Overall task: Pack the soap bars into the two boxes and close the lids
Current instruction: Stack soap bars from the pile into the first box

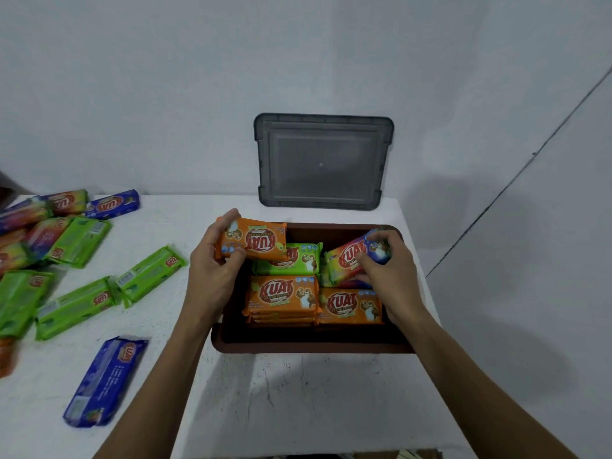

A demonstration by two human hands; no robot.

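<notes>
Left hand [212, 270] grips an orange bar [255, 241] over the upper-left corner of the brown box [314, 346], long axis across the frame; right hand [390, 276] clasps a rainbow bar [349, 256] at upper right.

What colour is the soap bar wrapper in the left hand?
Orange, seen in the head view: the left hand grips an orange soap bar.

A: Bright enough?
B: Dim, cool, even. Soft shadows lie on the bench [298, 409] under the left hand [212, 270] and on the wall [496, 276] beyond the right hand [394, 276].
A: Sharp?
B: Soft; soap bars [76, 240] far left smear, edges bow.
</notes>
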